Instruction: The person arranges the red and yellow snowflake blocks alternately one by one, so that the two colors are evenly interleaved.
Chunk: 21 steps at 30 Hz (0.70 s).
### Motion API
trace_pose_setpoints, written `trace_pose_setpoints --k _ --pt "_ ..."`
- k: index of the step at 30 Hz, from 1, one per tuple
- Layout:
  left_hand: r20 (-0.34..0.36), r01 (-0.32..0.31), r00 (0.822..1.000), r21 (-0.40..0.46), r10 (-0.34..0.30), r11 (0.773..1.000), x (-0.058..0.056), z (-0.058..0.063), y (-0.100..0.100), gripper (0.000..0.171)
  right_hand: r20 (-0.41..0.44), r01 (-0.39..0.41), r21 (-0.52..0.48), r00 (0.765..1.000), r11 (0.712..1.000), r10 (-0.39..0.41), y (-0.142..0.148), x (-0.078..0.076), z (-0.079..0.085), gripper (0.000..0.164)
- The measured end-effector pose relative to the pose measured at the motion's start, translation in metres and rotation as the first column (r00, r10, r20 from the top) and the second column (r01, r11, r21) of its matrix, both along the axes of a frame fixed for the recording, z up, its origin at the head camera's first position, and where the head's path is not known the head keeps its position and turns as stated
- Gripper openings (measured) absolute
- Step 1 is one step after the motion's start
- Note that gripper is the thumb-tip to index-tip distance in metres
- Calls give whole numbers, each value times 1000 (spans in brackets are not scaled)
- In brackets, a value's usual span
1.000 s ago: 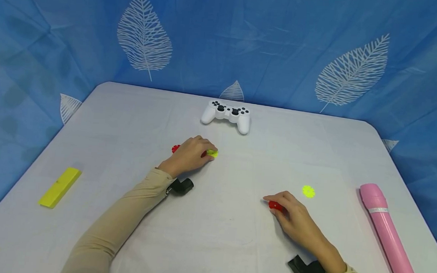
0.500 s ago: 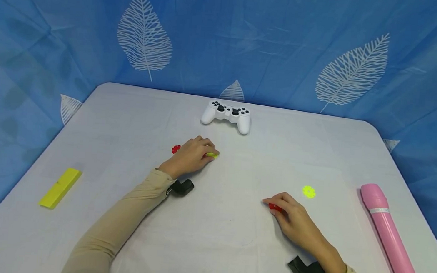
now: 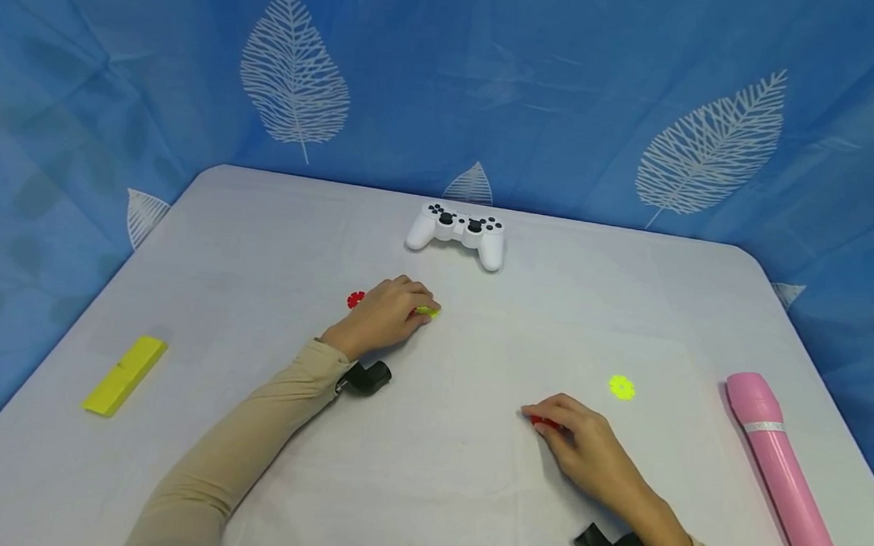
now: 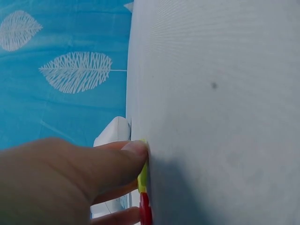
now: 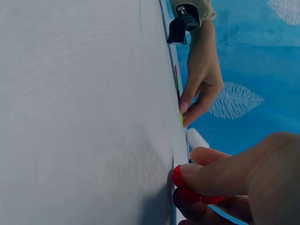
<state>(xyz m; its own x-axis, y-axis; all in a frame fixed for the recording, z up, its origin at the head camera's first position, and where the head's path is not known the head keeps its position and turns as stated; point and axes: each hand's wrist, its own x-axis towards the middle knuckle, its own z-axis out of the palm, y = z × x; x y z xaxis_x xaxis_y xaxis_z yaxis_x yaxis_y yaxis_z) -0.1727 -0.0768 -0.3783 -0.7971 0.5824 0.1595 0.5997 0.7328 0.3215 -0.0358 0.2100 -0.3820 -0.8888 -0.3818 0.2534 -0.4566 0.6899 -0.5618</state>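
Toward the table's middle, my left hand (image 3: 383, 316) pinches a yellow flower-shaped disc (image 3: 427, 311) between thumb and fingers, low at the tabletop. A red disc (image 4: 146, 208) sits beside that yellow disc (image 4: 142, 180) in the left wrist view; whether they are joined I cannot tell. Another red flower-shaped disc (image 3: 356, 300) lies on the table left of this hand. Nearer and to the right, my right hand (image 3: 594, 454) holds red plastic (image 3: 545, 422) between thumb and fingers. Close up, red parts (image 5: 178, 176) show around the thumb; fingers hide the rest.
A yellow flower-shaped disc (image 3: 621, 388) lies behind my right hand. The white game controller (image 3: 458, 232) stands near the back edge. At the left is a yellow bar (image 3: 125, 376), at the right a pink stick-like object (image 3: 787, 478). A blue leaf-patterned cloth (image 3: 531, 87) hangs behind.
My right hand has dipped slightly, and its red piece appears more edge-on. In my left hand the yellow disc has tilted and shows a thinner edge. The head view has shifted slightly.
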Motion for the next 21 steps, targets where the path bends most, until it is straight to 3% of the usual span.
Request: trace_pose_setpoints --k 9,16,21 --pt "-5 -2 1000 4 2 1000 -1 0 0 21 28 -12 43 1000 999 11 -13 -5 6 26" --pt "-3 4 1000 8 -4 1000 -2 0 0 21 24 169 29 985 985 -170 -35 -23 16 20" --pt "4 2 1000 6 -2 1000 -2 1 1 21 80 222 -3 972 975 -221 -53 -40 25 27"
